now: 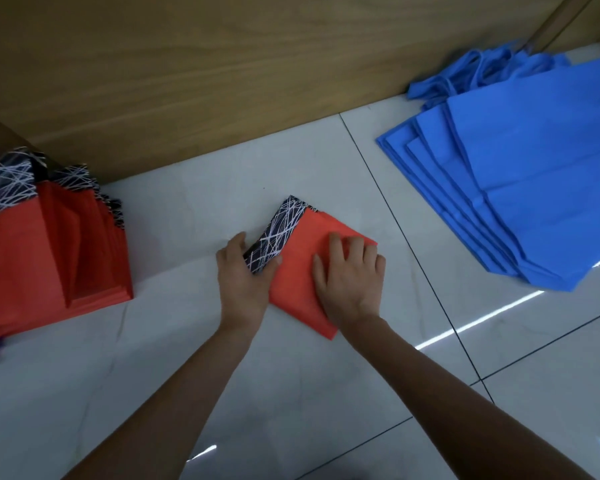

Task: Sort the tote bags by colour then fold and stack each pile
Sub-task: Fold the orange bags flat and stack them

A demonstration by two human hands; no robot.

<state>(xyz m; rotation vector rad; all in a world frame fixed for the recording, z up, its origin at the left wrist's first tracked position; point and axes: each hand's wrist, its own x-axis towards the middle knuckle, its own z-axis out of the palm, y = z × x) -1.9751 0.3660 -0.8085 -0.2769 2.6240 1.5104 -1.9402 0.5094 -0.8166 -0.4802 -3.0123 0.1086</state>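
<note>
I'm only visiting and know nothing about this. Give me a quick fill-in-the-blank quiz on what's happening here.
1. The bag under both hands is ___.
2. Its patterned strip is held by the ___ hand.
3. The pile on the person's right is ___.
Missing words: red; left; blue.

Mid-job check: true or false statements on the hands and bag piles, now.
1. The left hand and right hand both touch the folded red fabric tote bag with black-and-white lined trim. True.
2. The blue fabric tote bags are folded into a small stack. False: they lie flat and fanned out.
3. The pile of red fabric tote bags lies at the person's left. True.
4. The right hand hovers above the bag. False: it rests on the red panel.
</note>
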